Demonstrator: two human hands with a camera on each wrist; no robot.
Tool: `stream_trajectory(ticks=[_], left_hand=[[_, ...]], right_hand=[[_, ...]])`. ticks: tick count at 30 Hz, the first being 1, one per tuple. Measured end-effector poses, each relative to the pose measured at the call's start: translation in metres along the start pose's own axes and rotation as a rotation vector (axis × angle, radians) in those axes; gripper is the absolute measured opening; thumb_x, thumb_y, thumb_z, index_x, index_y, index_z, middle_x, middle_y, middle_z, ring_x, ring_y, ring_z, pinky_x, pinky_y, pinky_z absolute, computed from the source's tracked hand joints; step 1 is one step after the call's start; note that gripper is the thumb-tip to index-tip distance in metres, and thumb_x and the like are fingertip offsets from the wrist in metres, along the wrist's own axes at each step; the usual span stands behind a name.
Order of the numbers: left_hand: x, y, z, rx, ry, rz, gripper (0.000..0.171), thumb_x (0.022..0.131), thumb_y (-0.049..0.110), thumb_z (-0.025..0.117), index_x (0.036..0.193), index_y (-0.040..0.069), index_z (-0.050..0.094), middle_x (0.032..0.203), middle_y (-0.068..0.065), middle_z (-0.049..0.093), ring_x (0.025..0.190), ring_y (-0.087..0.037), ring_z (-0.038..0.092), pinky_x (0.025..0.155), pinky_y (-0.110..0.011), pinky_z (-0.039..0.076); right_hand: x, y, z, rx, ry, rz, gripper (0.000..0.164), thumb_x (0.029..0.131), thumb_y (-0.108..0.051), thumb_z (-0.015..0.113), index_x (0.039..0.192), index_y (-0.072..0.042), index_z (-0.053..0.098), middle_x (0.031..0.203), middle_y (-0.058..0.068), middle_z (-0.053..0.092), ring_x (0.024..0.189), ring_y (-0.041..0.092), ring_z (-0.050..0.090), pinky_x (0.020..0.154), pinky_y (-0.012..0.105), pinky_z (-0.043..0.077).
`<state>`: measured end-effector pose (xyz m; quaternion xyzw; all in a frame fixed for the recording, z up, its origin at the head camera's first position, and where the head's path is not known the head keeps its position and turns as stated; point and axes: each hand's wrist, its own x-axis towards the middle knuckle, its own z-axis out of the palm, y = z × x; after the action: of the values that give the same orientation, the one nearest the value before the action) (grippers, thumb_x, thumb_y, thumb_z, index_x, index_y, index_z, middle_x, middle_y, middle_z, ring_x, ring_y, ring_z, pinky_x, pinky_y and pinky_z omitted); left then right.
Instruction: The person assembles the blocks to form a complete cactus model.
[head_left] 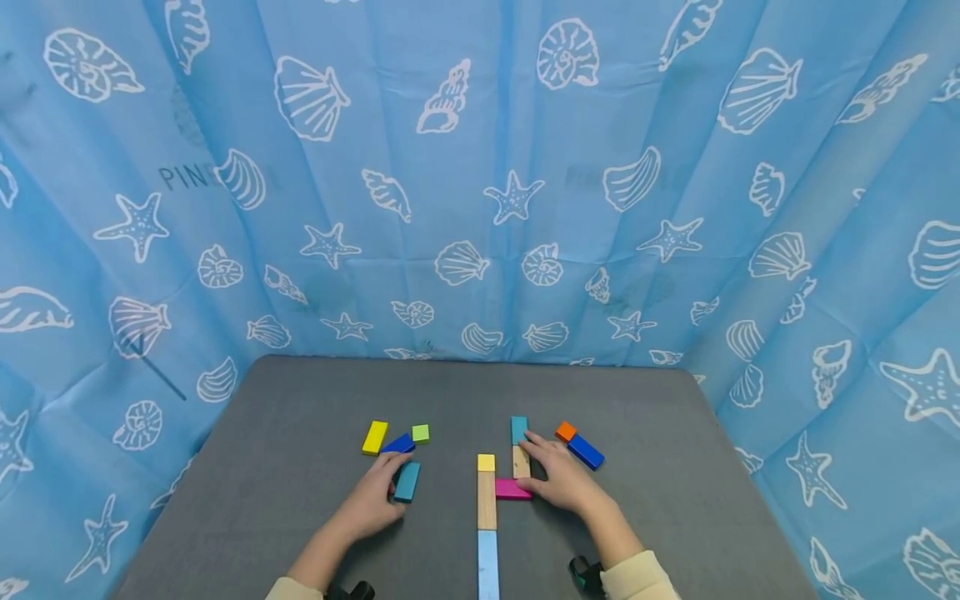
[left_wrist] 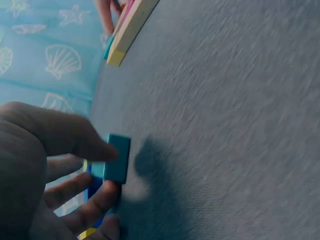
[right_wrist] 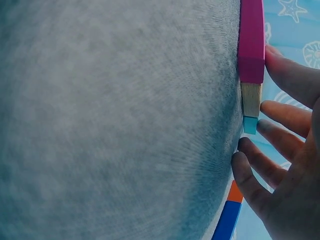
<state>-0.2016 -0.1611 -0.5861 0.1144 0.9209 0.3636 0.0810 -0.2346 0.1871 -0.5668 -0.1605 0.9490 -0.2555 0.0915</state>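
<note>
Grey, fabric-textured tabletop [head_left: 450, 396] before a blue seashell-printed curtain [head_left: 480, 150]. Left hand [head_left: 371, 498] pinches a teal block [head_left: 407, 482] on the tabletop; right hand [head_left: 566, 478], fingers spread, touches a magenta block [head_left: 510, 489] there.

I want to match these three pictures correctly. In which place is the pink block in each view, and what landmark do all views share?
Head: the pink block lies just right of centre, in the lower part.
Left wrist: only a thin strip of it, at the top edge, left of centre.
Right wrist: large, at the top, right of centre.
Shared landmark: the right hand, near it each time.
</note>
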Motion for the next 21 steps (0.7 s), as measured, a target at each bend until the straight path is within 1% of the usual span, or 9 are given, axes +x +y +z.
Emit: stream_trajectory(ticks=[2, 5, 7, 9, 14, 17, 21], left_hand=[[0.0015, -0.0028, -0.0026, -0.010, -0.018, 0.008, 0.078, 0.074, -0.005, 0.074, 0.147, 0.004, 0.048, 0.139, -0.012, 0.048, 0.088, -0.017, 0.050, 0.070, -0.031, 0.043], [0.0028, -0.0056, -0.0054, 0.010, -0.031, 0.017, 0.069, 0.080, -0.003, 0.075, 0.145, 0.003, 0.051, 0.137, -0.011, 0.050, 0.083, -0.012, 0.048, 0.067, -0.026, 0.041], [0.0030, -0.0065, -0.0073, 0.018, -0.040, 0.029, 0.064, 0.083, 0.001, 0.077, 0.143, 0.002, 0.053, 0.136, -0.011, 0.050, 0.082, -0.011, 0.049, 0.068, -0.026, 0.041], [0.0036, -0.0073, -0.0087, 0.025, -0.050, 0.040, 0.062, 0.084, 0.004, 0.079, 0.142, 0.001, 0.055, 0.133, -0.009, 0.051, 0.081, -0.010, 0.049, 0.069, -0.025, 0.042], [0.0052, -0.0087, -0.0098, 0.041, -0.077, 0.061, 0.063, 0.085, 0.010, 0.081, 0.141, 0.000, 0.055, 0.125, -0.007, 0.050, 0.081, -0.008, 0.048, 0.069, -0.025, 0.041], [0.0057, -0.0088, -0.0086, 0.049, -0.084, 0.071, 0.063, 0.086, 0.013, 0.081, 0.142, 0.000, 0.054, 0.124, -0.006, 0.049, 0.081, -0.008, 0.048, 0.070, -0.025, 0.040], [0.0055, -0.0077, -0.0079, 0.045, -0.092, 0.059, 0.063, 0.091, 0.012, 0.075, 0.146, -0.001, 0.048, 0.126, -0.007, 0.045, 0.083, -0.008, 0.047, 0.070, -0.025, 0.039]], right_hand=[[0.0003, -0.0004, 0.0003, -0.001, -0.004, -0.002, 0.069, 0.091, -0.042, 0.074, 0.149, -0.014, 0.051, 0.161, 0.007, 0.039, 0.144, 0.040, 0.038, 0.110, 0.064, 0.036], [0.0007, -0.0003, 0.0010, 0.002, -0.005, -0.007, 0.069, 0.091, -0.042, 0.074, 0.150, -0.014, 0.051, 0.161, 0.007, 0.039, 0.144, 0.040, 0.037, 0.110, 0.064, 0.036], [0.0009, -0.0001, 0.0014, 0.004, -0.003, -0.012, 0.069, 0.091, -0.042, 0.074, 0.150, -0.014, 0.050, 0.161, 0.007, 0.039, 0.144, 0.040, 0.037, 0.110, 0.064, 0.036], [0.0010, 0.0003, 0.0017, 0.006, -0.002, -0.014, 0.069, 0.091, -0.041, 0.073, 0.150, -0.013, 0.050, 0.161, 0.008, 0.038, 0.144, 0.040, 0.037, 0.110, 0.064, 0.036], [0.0001, -0.0002, 0.0002, 0.001, -0.002, -0.009, 0.070, 0.091, -0.042, 0.074, 0.149, -0.013, 0.051, 0.161, 0.008, 0.039, 0.144, 0.041, 0.037, 0.110, 0.064, 0.036], [0.0002, 0.0000, -0.0001, -0.002, -0.003, -0.002, 0.070, 0.090, -0.043, 0.074, 0.149, -0.013, 0.051, 0.161, 0.008, 0.039, 0.144, 0.040, 0.037, 0.110, 0.064, 0.036], [0.0017, 0.0007, 0.0006, -0.001, -0.011, -0.004, 0.070, 0.091, -0.043, 0.073, 0.150, -0.014, 0.051, 0.161, 0.008, 0.039, 0.144, 0.040, 0.037, 0.110, 0.064, 0.036]])
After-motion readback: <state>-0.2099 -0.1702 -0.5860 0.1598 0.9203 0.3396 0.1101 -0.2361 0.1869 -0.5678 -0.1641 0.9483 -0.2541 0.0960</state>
